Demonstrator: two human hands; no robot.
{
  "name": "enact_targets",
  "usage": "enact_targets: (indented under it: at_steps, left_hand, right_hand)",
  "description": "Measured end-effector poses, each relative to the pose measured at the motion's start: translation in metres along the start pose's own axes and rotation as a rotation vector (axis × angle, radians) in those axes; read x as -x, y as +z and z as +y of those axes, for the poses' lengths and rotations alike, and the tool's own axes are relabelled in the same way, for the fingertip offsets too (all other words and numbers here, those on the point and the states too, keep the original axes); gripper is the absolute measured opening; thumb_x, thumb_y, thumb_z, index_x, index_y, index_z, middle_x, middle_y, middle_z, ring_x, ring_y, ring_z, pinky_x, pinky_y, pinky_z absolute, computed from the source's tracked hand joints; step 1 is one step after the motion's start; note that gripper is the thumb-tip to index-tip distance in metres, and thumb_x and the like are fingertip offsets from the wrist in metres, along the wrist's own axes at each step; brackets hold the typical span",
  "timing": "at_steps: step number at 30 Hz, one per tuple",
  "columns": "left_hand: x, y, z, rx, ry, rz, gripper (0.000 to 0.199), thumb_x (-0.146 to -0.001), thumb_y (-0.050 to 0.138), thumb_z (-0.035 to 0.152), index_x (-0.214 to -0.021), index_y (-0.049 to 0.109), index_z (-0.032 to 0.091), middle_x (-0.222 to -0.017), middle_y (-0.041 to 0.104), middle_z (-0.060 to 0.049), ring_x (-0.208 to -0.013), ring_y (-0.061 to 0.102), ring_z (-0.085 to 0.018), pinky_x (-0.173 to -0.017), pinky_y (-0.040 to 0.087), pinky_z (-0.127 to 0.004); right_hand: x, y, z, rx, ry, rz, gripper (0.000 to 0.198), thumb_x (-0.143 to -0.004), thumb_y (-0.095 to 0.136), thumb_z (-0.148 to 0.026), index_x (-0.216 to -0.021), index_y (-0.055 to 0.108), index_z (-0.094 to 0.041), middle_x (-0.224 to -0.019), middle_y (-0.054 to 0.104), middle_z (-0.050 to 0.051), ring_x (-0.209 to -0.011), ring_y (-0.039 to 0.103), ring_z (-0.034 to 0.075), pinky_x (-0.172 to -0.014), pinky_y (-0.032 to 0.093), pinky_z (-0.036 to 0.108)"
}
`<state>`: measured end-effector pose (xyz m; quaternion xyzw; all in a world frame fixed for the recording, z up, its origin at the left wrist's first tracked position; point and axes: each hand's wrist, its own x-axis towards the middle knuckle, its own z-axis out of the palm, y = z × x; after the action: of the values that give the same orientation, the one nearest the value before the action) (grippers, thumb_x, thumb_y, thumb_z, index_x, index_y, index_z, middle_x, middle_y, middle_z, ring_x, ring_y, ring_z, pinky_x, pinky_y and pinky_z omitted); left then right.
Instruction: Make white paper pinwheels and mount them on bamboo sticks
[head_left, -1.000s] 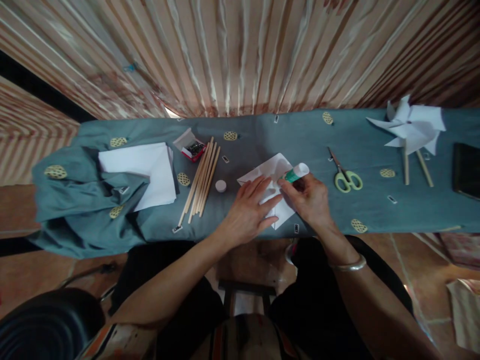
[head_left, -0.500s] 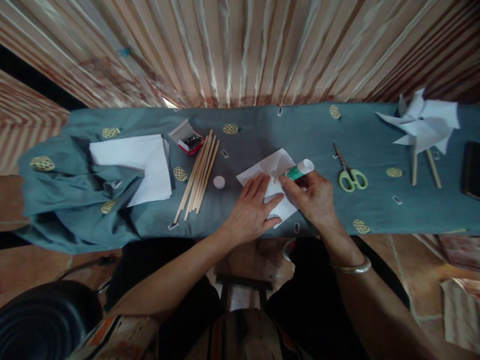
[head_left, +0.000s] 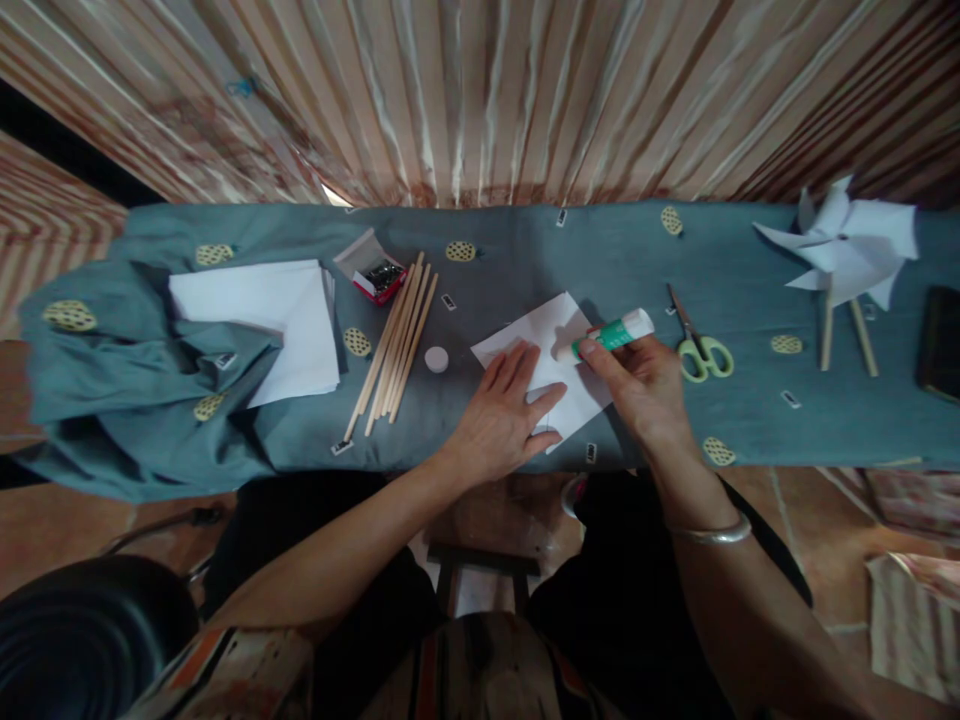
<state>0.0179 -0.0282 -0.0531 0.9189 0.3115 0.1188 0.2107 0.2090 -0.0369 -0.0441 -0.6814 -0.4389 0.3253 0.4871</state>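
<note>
A square of white paper (head_left: 551, 325) lies at an angle on the cloth in front of me. My left hand (head_left: 506, 415) rests flat on its left part, fingers spread. In my right hand (head_left: 645, 385) is a green and white glue stick (head_left: 615, 332), tilted, its uncapped end pointing left over the paper's middle. Whether that tip touches the sheet I cannot tell. The round white cap (head_left: 436, 359) sits left of the paper.
Wooden sticks (head_left: 394, 345), an open box of small metal pieces (head_left: 379, 275) and stacked paper (head_left: 300, 320) lie on the left. Green-handled scissors (head_left: 705, 355), paper pinwheels (head_left: 851, 240) and a dark object (head_left: 941, 340) lie on the right. Behind hangs a striped curtain (head_left: 465, 100).
My right hand and the glue stick have shifted right, uncovering more of the paper. My left hand stays on the sheet. The view has moved slightly.
</note>
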Motion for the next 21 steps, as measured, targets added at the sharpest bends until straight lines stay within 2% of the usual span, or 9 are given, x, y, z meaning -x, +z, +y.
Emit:
enact_targets:
  at_steps: [5, 10, 13, 21]
  left_hand:
    - [-0.0001, 0.0020, -0.0006, -0.002, 0.002, -0.004, 0.059, -0.088, 0.067, 0.046, -0.139, 0.055, 0.019, -0.161, 0.029, -0.021, -0.152, 0.018, -0.041, -0.120, 0.023, -0.062]
    - [-0.0001, 0.0005, 0.0003, -0.026, 0.000, -0.012, 0.058, -0.089, 0.065, 0.047, -0.139, 0.055, 0.019, -0.160, 0.031, -0.022, -0.152, 0.018, -0.041, -0.120, 0.021, -0.064]
    - [-0.0007, -0.0008, 0.0013, -0.035, -0.006, -0.021, 0.057, -0.090, 0.064, 0.047, -0.139, 0.055, 0.020, -0.159, 0.033, -0.022, -0.152, 0.019, -0.041, -0.120, 0.022, -0.063]
    - [-0.0012, 0.0008, 0.0012, -0.040, -0.002, -0.013, 0.057, -0.089, 0.065, 0.046, -0.138, 0.056, 0.019, -0.159, 0.034, -0.021, -0.152, 0.022, -0.040, -0.120, 0.022, -0.063]
  right_hand:
    - [0.0037, 0.0025, -0.0012, 0.103, -0.050, -0.030, 0.029, -0.076, 0.073, -0.049, -0.086, 0.067, -0.022, -0.079, 0.074, 0.003, -0.071, 0.068, 0.019, -0.068, 0.054, 0.034]
    - [0.0066, 0.0040, -0.0073, 0.348, -0.115, 0.026, 0.036, -0.078, 0.069, -0.057, -0.084, 0.068, -0.022, -0.073, 0.073, 0.004, -0.068, 0.068, 0.022, -0.066, 0.052, 0.036]
    - [0.0079, 0.0056, -0.0092, 0.440, -0.146, 0.051, 0.035, -0.079, 0.068, -0.056, -0.083, 0.069, -0.022, -0.071, 0.073, 0.005, -0.065, 0.068, 0.022, -0.064, 0.051, 0.036]
    - [0.0092, 0.0084, -0.0076, 0.467, -0.183, 0.002, 0.038, -0.082, 0.066, -0.056, -0.092, 0.071, -0.020, -0.077, 0.075, 0.008, -0.070, 0.071, 0.026, -0.070, 0.055, 0.041]
